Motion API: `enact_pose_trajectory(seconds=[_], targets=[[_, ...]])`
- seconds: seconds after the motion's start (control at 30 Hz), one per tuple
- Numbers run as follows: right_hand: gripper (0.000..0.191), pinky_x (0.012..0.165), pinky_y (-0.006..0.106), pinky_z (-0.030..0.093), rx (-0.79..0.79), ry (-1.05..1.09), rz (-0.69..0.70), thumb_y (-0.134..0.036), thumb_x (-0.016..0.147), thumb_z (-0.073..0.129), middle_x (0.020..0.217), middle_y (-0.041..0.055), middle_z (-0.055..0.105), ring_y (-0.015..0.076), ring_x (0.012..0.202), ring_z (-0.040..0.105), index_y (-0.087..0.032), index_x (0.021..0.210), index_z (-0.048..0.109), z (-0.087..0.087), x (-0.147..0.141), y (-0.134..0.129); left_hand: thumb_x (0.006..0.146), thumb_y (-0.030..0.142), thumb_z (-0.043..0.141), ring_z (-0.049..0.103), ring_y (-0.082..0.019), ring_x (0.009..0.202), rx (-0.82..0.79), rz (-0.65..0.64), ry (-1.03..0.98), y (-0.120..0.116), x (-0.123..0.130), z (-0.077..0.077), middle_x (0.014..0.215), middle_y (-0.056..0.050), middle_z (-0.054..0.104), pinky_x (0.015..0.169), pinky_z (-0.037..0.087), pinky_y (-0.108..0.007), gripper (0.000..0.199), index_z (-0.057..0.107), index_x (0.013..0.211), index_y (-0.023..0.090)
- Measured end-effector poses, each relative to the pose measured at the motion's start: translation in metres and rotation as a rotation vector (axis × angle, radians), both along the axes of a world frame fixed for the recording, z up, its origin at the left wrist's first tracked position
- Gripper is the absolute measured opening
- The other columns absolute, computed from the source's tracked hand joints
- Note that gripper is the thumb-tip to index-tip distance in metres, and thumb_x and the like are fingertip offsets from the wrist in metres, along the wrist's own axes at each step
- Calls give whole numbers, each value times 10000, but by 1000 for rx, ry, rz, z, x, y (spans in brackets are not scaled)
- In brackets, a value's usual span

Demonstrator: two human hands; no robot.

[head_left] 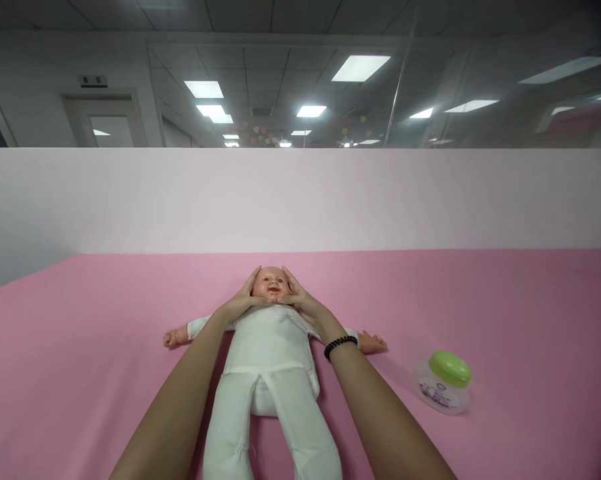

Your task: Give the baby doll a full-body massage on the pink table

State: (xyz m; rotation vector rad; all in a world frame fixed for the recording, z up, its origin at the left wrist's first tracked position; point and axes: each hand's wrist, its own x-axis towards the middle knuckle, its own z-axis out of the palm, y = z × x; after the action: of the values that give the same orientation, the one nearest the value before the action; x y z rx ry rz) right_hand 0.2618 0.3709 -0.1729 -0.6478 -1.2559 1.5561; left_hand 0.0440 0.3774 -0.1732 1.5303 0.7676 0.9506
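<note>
Cradling the head of a vinyl baby doll, the person's bare left hand and bare right hand sit on either side of it, fingers spread upward past the temples and palms against the cheeks. Neither hand is clenched: this is a gentle two-sided grasp on the head. A black beaded bracelet circles the right wrist. The doll lies face up in a white cotton sleepsuit, its arms stretched out sideways, near the middle of a flat pink sheet. To the right of the doll, apart from both of the person's hands, stands a round clear plastic jar with a lime-green lid, a printed label on its side. Beyond the sheet rises a pale pink wall.
</note>
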Motion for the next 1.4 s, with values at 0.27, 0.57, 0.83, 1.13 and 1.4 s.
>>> enact_pose_trajectory(seconds=[0.27,0.57,0.83,1.13,1.4], targets=[[444,980,469,542,14,11,-63,-388,988,632,1349,122,557,258,1172,599,-169,1366,551,1,-2,0,734,375,870,356,-326,1482,4,30,-19,-5,4,5,1681,-103,201,1183,386,-457,1194,73,1623,394],[418,961,451,551,12,-7,-124,-370,981,644,1322,115,571,250,1151,607,-168,1339,569,2,-5,-2,746,383,834,345,-319,1488,16,67,1,-4,1,1,1663,-83,260,1194,362,-451,1099,160,1613,410],[410,963,453,550,15,-11,-132,-366,982,643,1317,115,573,249,1149,607,-163,1332,572,3,-6,0,764,328,804,429,-315,1435,-6,48,4,-1,0,-2,1667,-96,241,1173,386,-454,1078,147,1616,404],[417,982,463,540,8,-12,-133,-364,981,646,1337,116,564,256,1172,598,-168,1341,569,2,-5,-4,765,390,840,443,-306,1429,-9,40,-14,-10,5,5,1661,-105,255,1129,452,-434,1109,129,1616,403],[477,978,468,549,8,-7,-139,-374,983,641,1353,124,560,256,1163,610,-181,1404,526,4,-8,-5,776,341,764,376,-294,1476,14,86,-42,10,5,-7,1652,-72,289,1197,365,-445,992,214,1602,377]])
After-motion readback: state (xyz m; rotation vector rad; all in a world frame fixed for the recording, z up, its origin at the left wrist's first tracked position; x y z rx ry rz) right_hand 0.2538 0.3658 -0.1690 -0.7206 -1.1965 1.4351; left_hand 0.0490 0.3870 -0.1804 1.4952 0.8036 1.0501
